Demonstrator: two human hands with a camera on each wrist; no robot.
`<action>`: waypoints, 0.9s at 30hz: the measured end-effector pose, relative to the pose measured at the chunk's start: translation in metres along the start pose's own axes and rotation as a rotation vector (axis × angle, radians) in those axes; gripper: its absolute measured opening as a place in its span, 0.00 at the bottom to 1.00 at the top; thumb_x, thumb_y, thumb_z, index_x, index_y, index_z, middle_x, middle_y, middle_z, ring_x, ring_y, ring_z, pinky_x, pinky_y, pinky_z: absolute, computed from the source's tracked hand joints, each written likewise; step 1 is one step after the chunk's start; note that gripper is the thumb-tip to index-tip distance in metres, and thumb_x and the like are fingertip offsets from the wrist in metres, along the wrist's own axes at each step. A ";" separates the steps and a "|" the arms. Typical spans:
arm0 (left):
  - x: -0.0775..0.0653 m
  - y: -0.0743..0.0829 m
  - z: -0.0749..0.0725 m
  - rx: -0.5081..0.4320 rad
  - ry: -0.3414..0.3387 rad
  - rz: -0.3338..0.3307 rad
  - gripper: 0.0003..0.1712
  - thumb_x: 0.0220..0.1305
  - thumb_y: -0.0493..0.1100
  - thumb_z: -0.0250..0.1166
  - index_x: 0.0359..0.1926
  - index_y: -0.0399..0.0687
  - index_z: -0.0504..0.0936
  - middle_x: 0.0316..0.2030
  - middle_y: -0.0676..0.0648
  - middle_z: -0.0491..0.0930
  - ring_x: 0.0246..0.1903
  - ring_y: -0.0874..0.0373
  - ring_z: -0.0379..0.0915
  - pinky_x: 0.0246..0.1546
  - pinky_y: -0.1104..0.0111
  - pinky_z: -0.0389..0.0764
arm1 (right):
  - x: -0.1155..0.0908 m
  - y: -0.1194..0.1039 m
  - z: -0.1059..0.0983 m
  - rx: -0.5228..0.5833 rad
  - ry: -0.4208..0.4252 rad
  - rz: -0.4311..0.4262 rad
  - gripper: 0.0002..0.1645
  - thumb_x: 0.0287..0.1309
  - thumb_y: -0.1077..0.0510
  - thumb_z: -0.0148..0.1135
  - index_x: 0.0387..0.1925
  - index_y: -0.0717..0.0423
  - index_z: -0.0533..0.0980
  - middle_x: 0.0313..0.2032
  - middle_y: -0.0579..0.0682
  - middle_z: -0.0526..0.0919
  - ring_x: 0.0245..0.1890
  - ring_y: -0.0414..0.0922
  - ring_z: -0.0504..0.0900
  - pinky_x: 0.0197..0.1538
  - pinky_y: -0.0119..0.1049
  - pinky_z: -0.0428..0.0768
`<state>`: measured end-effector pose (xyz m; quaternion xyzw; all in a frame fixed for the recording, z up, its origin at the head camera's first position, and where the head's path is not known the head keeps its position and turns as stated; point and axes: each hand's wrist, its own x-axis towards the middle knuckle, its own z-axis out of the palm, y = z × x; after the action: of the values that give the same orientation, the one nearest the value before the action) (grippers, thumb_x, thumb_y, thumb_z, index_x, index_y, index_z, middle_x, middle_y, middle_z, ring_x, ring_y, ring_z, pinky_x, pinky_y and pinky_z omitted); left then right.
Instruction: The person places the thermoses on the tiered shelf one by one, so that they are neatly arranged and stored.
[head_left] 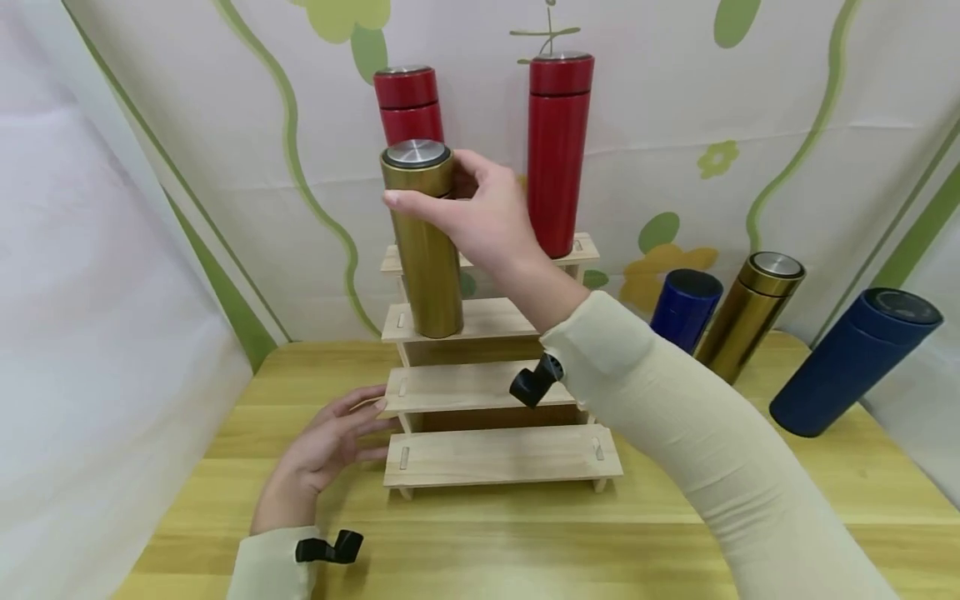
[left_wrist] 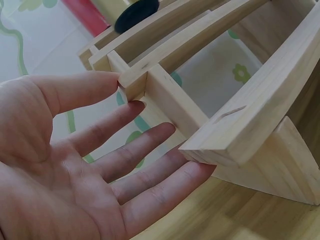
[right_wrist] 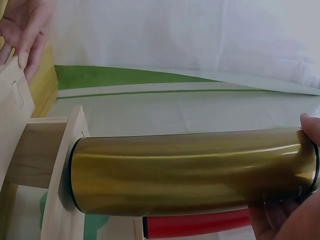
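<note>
My right hand [head_left: 487,212] grips a gold thermos flask [head_left: 429,267] near its silver-topped lid, thumb across the front. The flask is upright, its base right at the left part of the second step from the top of a wooden tiered rack [head_left: 502,457]. In the right wrist view the base of the gold flask [right_wrist: 190,172] meets the step board. My left hand [head_left: 330,446] is at the rack's left side, fingers extended. Its thumb tip touches a step's end, as the left wrist view shows, with fingertips [left_wrist: 202,172] at the lower boards.
Two red flasks [head_left: 558,158] stand on the top step, the left one partly behind the gold flask. To the right on the wooden table [head_left: 480,550] are a blue flask [head_left: 684,308], another gold flask [head_left: 750,317] and a dark blue flask [head_left: 855,362]. A patterned curtain hangs behind.
</note>
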<state>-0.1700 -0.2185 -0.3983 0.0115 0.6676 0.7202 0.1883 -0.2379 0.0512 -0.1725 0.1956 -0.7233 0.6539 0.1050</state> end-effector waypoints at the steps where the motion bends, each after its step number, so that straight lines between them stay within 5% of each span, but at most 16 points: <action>1: 0.000 -0.001 0.000 -0.001 0.005 -0.001 0.30 0.83 0.47 0.60 0.78 0.45 0.67 0.60 0.54 0.84 0.62 0.52 0.82 0.60 0.51 0.85 | 0.002 0.001 0.002 0.001 -0.001 0.002 0.32 0.56 0.46 0.83 0.59 0.50 0.83 0.49 0.47 0.89 0.49 0.45 0.86 0.55 0.38 0.85; 15: 0.001 -0.002 0.000 -0.006 0.017 -0.001 0.30 0.82 0.47 0.60 0.78 0.45 0.66 0.62 0.53 0.83 0.62 0.52 0.82 0.61 0.50 0.84 | 0.017 0.009 0.020 -0.024 -0.001 0.071 0.40 0.58 0.42 0.81 0.68 0.46 0.78 0.57 0.44 0.87 0.55 0.43 0.84 0.60 0.41 0.84; 27: 0.003 -0.003 -0.002 -0.007 -0.021 0.015 0.28 0.83 0.46 0.59 0.77 0.46 0.67 0.62 0.55 0.82 0.62 0.52 0.81 0.62 0.48 0.83 | 0.024 0.028 0.030 -0.105 0.017 0.032 0.45 0.59 0.38 0.79 0.72 0.48 0.74 0.59 0.45 0.86 0.54 0.42 0.84 0.57 0.36 0.84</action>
<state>-0.1722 -0.2190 -0.4023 0.0232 0.6629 0.7239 0.1899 -0.2684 0.0203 -0.1914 0.1727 -0.7587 0.6183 0.1109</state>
